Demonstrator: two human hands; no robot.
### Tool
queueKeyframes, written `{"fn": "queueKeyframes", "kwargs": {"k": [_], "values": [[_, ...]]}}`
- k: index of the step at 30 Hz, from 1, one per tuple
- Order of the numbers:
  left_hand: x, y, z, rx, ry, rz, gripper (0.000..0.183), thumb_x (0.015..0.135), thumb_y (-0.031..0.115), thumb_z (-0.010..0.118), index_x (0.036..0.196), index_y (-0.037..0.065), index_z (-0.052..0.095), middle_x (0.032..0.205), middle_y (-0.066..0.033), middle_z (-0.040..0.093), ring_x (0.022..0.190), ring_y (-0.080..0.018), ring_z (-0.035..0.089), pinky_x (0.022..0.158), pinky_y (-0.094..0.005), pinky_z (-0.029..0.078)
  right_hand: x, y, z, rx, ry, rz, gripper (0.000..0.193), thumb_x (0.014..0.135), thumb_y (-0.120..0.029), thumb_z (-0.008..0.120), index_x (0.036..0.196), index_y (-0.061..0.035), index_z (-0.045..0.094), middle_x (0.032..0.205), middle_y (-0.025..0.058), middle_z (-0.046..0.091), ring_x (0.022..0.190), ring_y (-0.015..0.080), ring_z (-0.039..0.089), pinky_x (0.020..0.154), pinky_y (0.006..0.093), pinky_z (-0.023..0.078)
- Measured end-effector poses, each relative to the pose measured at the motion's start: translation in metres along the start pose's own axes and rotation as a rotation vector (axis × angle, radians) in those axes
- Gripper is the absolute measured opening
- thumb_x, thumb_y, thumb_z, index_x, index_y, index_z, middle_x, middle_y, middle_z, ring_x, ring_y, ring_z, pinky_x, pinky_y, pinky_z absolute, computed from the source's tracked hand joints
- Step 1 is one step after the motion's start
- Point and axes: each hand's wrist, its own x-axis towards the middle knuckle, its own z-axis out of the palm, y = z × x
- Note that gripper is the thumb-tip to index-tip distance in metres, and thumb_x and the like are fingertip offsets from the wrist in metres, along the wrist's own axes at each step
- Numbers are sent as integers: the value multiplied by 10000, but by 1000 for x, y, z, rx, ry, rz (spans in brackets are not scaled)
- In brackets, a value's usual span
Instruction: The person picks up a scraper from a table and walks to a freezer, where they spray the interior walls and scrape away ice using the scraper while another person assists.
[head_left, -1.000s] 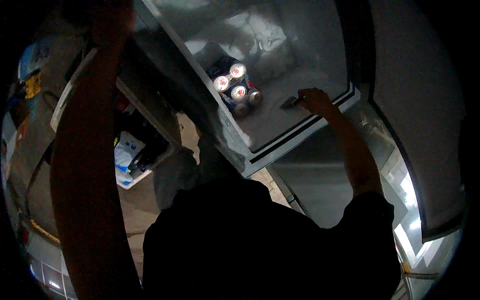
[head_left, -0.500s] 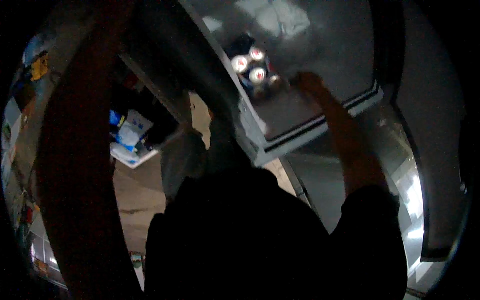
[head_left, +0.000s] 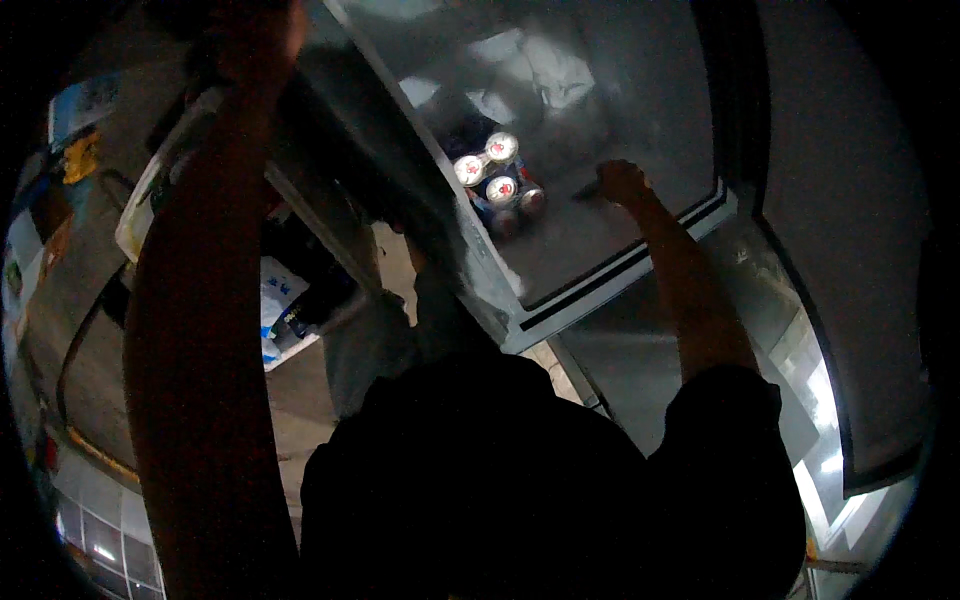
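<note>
My right hand (head_left: 624,186) is closed in a fist low over a dark, glossy, pale-edged surface (head_left: 600,245). A thin dark shape pokes out from its left side; I cannot make out what it is. To its left stands a cluster of round-topped containers (head_left: 501,189), like cans or jars, with pale lids bearing red marks. A gap separates the hand from them. My left hand (head_left: 268,35) is raised at the upper left, deep in shadow, and its fingers do not show clearly.
A pale metal edge (head_left: 620,278) frames the dark surface. At the right hangs a large dark panel (head_left: 835,250). On the left, a bin or crate holds blue-and-white packages (head_left: 280,295). A yellowish hose or cable (head_left: 100,452) curves along the floor at the far left.
The view has shifted, so the lidded containers sit lower in it. My right hand now lies farther from them. My left hand has come into view at the top left.
</note>
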Motion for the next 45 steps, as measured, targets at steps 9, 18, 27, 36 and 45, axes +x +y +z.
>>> {"fn": "queueKeyframes", "kwargs": {"k": [9, 18, 27, 36, 45], "values": [[-7, 1, -1, 14, 1, 4, 438, 915, 421, 480, 1089, 26, 550, 969, -197, 559, 878, -325, 551, 780, -460, 459, 80, -29, 135, 217, 251, -142, 327, 839, -278, 575, 1101, -89, 628, 1170, 158, 601, 1089, 323, 576, 897, 443, 469], [-5, -21, 0, 28, 23, -33, 426, 922, 413, 474, 1077, 25, 558, 956, -193, 564, 867, -321, 552, 779, -459, 457, 23, 85, -18, -187, 448, -284, 339, 812, -372, 624, 967, -73, 656, 962, 149, 638, 888, 339, 616, 792, 451, 487], [-1, -16, 8, 12, 1, -9, 416, 928, 404, 468, 1065, 25, 567, 943, -189, 569, 857, -317, 553, 778, -458, 455, -39, 177, 18, 52, 325, -105, 284, 811, -337, 648, 933, -82, 671, 878, 165, 648, 851, 332, 631, 771, 436, 479], [-1, -24, -4, 48, 30, -7, 406, 935, 396, 462, 1054, 24, 575, 930, -184, 575, 847, -313, 554, 777, -458, 453, 64, 165, 62, -32, 245, 25, 373, 848, -385, 587, 1058, -79, 627, 1048, 167, 638, 983, 357, 604, 849, 448, 462], [6, -22, 3, 43, 14, -4, 398, 941, 388, 456, 1042, 24, 583, 917, -180, 580, 837, -309, 555, 777, -457, 452, 72, 120, 23, 108, -39, 25, 609, 830, -537, 542, 1233, -81, 556, 1140, 199, 605, 1068, 366, 574, 924, 447, 437]]}}
